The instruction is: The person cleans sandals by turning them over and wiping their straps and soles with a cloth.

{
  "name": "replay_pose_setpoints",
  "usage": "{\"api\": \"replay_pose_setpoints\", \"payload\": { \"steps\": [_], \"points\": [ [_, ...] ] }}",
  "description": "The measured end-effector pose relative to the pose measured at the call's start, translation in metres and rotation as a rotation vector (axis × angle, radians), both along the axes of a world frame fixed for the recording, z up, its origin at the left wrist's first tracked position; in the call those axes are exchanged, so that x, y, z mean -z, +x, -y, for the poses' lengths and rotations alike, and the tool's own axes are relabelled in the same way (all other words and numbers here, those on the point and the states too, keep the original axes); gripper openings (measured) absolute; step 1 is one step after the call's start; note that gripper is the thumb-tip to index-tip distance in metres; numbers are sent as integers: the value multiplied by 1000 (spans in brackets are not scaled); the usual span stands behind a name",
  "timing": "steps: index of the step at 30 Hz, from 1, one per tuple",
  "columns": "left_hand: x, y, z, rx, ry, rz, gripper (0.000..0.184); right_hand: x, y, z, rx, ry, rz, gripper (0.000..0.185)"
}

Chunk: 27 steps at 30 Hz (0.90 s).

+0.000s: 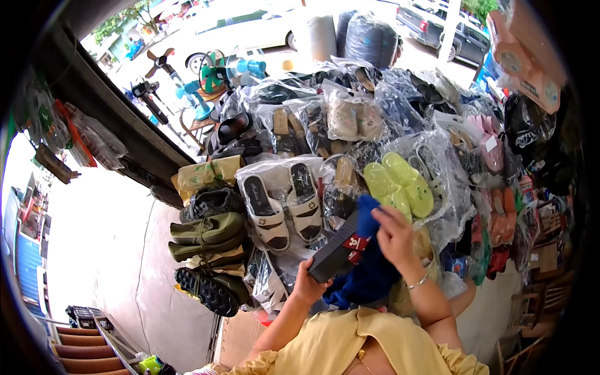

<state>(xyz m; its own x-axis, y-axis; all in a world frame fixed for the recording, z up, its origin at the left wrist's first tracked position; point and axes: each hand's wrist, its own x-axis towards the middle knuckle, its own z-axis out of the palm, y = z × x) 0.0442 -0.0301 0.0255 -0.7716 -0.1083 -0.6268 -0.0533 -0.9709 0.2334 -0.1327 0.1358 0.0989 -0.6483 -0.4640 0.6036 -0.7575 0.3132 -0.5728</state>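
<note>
Fingers [389, 220] closed on a dark slipper [332, 257] and a blue cloth [369, 215]

The slipper was gripped at its lower end by the left hand [310, 286], with the thumb laid along its edge; the far side of that grip was hidden. It was held at a tilt in front of the torso, over the display of footwear, and a red patch [357, 242] with a white figure was shown on it. By the bent, gathered fingers of the right hand [396, 237] the cloth was pinched against the slipper's upper end – more dark blue fabric [369, 281] was draped below, though whether it was joined to the cloth could not be told.

Beyond the slipper, white sandals [270, 215] were wrapped in clear plastic, and lime-green slippers [400, 182] were placed near the right hand. Olive shoes [209, 230] were stacked at the left edge of the display – a black shoe [205, 292] was set just below them.
</note>
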Motion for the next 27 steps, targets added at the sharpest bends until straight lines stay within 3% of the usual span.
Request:
{"api": "replay_pose_setpoints", "payload": {
  "steps": [1, 3, 5, 11, 14, 15, 16, 17, 20, 21, 23, 24, 25, 27],
  "points": [
    [8, 6, -1, 9, 4, 11, 52, -3, 10, 5, -101, 12, -140, 44],
    [22, 11, 7, 98, 49, -289, 45, 1, 14, 4, -197, 125, -265, 44],
    [20, 16, 8, 99, 46, -251, 45, 9, -6, 0, -70, 59, -215, 44],
    [32, 26, 7, 172, 171, -346, 57, 15, -28, -6, -8, -279, 328, 41],
    [27, 21, 4, 280, 212, -549, 62, 26, -35, -9, -38, -422, 624, 39],
    [7, 16, -1, 293, -24, -406, 65, 29, -37, -12, -52, -478, 794, 38],
    [-4, 11, -3, 302, -259, -264, 67, 24, -35, -12, -60, -429, 745, 37],
    [-1, 10, -5, 303, -252, -266, 67, 17, -29, -10, -69, -377, 701, 37],
    [4, -3, -5, 552, -764, -349, 81, 10, -12, 4, -112, -306, 549, 36],
    [0, -9, -10, 554, -762, -351, 81, 5, -2, 11, -115, -257, 493, 35],
    [-6, -17, -22, 469, -1041, -412, 91, 9, 10, 20, -141, -304, 521, 36],
    [-3, -20, -21, 550, -1193, -382, 97, 4, 13, 22, -151, -295, 532, 37],
    [-1, -19, -26, 553, -1188, -381, 97, 2, 14, 23, -148, -292, 535, 37],
    [0, -20, -39, 257, -1001, -422, 96, 1, 16, 26, -179, -288, 441, 38]
  ]
}}
